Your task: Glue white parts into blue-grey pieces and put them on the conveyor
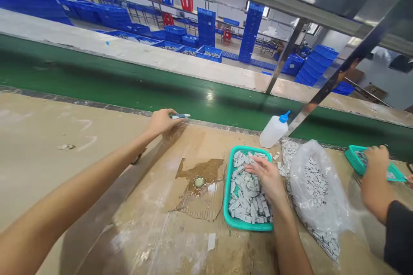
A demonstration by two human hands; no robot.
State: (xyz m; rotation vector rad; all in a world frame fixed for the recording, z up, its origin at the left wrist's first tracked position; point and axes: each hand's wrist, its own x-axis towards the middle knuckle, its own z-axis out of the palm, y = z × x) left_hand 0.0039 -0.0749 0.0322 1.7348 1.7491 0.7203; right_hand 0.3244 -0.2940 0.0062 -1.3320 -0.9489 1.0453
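Note:
My left hand [164, 121] is stretched out to the green belt's near edge, its fingers closed on a small dark grey piece with a whitish tip [180, 116]. My right hand [267, 175] hovers over a turquoise plastic basket [227, 193], fingers extended and apart, with nothing visible in them. Many flat light-grey pieces [247, 193] fill this basket in a loose heap; the hand and forearm hide its right side. Left of the basket, a small round disc [199, 181] sits on a torn, wet-looking scrap of cardboard [213, 210].
A white squeeze bottle [273, 132] with a blue cap stands behind the basket. To the right lies a clear plastic bag [335, 206] of small pieces. A co-worker's hand [376, 159] is at another turquoise basket [353, 161]. The green belt [129, 90] runs beyond the table; a metal post [322, 92] rises there.

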